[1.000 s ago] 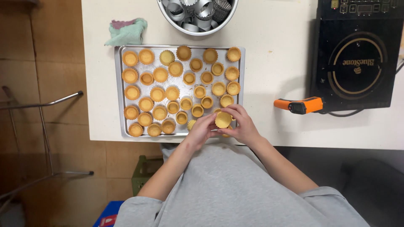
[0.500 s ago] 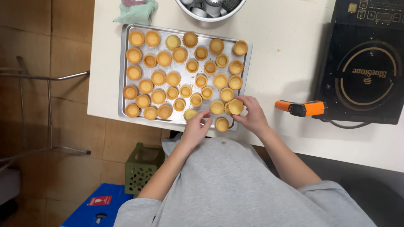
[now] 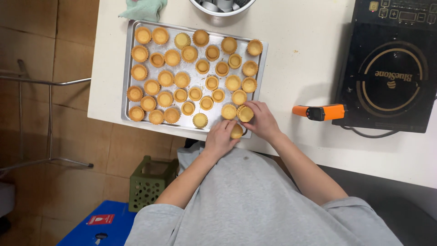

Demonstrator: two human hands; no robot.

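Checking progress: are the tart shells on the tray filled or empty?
Empty: the tart shells on the tray show bare hollow centres, no filling.

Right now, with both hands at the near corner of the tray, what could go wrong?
1. The left hand holds a tart shell at the table edge, off the tray; it may fall.
2. The right hand grips a thin fluted shell; pressure could crack it.
3. Neighbouring shells sit close and could be knocked.
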